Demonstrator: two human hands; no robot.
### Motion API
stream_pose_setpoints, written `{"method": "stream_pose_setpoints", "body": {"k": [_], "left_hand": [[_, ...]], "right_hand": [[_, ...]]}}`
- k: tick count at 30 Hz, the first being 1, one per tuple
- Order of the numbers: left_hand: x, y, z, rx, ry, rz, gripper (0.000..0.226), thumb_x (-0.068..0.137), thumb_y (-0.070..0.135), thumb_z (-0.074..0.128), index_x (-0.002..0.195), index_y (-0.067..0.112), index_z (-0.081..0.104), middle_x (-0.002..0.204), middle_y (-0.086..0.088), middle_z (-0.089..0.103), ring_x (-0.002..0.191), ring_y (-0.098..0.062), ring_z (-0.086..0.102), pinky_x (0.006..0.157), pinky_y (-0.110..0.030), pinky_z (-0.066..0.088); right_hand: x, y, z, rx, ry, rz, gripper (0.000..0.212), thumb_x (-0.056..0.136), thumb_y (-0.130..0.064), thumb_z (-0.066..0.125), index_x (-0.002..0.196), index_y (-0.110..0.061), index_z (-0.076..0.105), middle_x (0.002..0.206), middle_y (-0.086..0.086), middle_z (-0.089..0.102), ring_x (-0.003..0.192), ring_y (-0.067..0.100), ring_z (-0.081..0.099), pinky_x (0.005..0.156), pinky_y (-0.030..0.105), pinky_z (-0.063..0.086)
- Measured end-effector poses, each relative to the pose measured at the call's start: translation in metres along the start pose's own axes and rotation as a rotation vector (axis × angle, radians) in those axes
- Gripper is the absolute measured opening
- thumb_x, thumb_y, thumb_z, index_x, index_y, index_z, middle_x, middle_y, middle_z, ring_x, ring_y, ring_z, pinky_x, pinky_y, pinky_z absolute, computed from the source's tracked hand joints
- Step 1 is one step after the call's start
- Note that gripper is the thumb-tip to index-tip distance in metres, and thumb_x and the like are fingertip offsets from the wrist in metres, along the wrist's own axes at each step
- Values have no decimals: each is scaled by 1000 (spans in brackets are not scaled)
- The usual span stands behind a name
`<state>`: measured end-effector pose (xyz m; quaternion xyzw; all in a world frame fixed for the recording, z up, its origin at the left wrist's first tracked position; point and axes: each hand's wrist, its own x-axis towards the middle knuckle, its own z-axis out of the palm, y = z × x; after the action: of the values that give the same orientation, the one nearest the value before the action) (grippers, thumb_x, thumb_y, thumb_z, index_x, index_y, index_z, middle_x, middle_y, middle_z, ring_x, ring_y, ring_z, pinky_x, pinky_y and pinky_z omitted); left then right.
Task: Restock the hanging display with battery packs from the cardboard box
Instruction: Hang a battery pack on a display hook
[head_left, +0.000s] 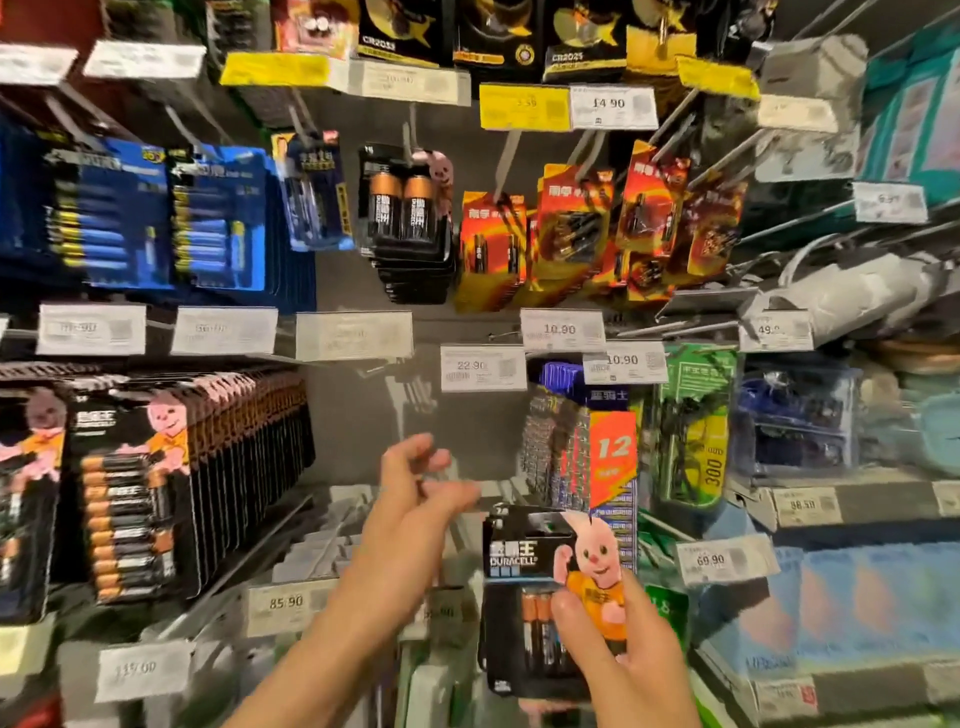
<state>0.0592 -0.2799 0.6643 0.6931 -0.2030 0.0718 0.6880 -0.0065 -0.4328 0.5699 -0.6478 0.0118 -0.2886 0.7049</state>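
My right hand (623, 639) grips a black Duracell battery pack (524, 587) with a pink bunny on it, held upright low in front of the display. My left hand (415, 499) is raised to its left, fingers loosely curled and apart, holding nothing, in front of a bare stretch of grey back panel (363, 415). To the left hangs a dense row of matching black Duracell packs (208, 467) on pegs. The cardboard box is not in view.
Blue battery packs (156, 218) hang upper left, two-cell Duracell packs (405, 208) in the middle, red-orange packs (597, 234) to the right. Price tags (483, 368) stick out on peg ends. A blue 12-pack (597, 457) hangs just above the held pack. Bare pegs (779, 223) jut at right.
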Motion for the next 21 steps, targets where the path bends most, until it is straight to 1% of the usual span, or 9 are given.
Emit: {"method": "stream_pose_setpoints", "body": {"k": [2,3,5,7,9,12,15,18,21], "left_hand": [[36,7,-6,64,5,41,63,69,41,67,127,31,46,120,15,58,107,-13,59,100,-43,45],[49,12,-9,126,-24,64,53,75,40,69,124,32,51,117,15,61,108,-13,60,98,-42,46],[66,23,-15,201,-58,132,32,86,34,67,118,32,62,114,13,69,106,-11,63,92,-38,48],[78,32,-20,176,-53,175,24,91,22,64,114,29,67,110,10,72,103,-11,65,88,-35,49],[84,39,-23,138,-65,191,29,92,7,60,109,27,70,103,9,75,103,-13,67,86,-34,49],[87,36,-26,123,-73,260,40,90,-2,60,107,32,69,102,11,75,100,-12,70,83,-34,50],[82,20,-26,132,-75,351,56,87,-7,62,122,36,65,115,18,71,101,-6,68,90,-30,52],[75,8,-22,243,-29,448,66,85,0,68,132,46,56,124,29,61,114,2,57,96,-23,47],[76,0,-17,287,5,504,70,86,4,70,138,46,50,132,29,55,126,3,47,104,-23,39]], "right_hand": [[19,-5,12,-32,41,-40,33,89,-22,72,113,-45,67,101,-13,77,98,13,73,88,43,61],[24,-9,18,-45,32,-56,32,89,-25,72,113,-46,67,103,-14,76,101,14,72,91,46,59],[37,-8,26,-39,26,-66,29,91,-25,70,108,-48,66,100,-16,76,99,13,72,89,43,60],[48,-12,32,-61,23,-106,30,93,-24,68,100,-53,66,98,-21,74,96,5,71,87,36,60],[58,-16,36,-37,-32,-121,28,95,-23,66,99,-51,65,99,-27,73,92,-4,70,80,25,60],[71,-26,42,7,-56,-167,25,96,-22,64,104,-45,65,99,-20,74,91,5,73,68,32,63],[83,-38,47,53,-94,-210,20,97,-17,62,109,-33,64,94,-10,74,80,11,75,50,29,59],[93,-41,52,-10,-110,-301,21,98,-18,63,115,-30,64,98,-8,73,86,11,73,59,26,59],[101,-39,56,-33,-123,-345,22,97,-16,64,115,-29,65,99,-9,72,90,1,69,66,20,58]]}}
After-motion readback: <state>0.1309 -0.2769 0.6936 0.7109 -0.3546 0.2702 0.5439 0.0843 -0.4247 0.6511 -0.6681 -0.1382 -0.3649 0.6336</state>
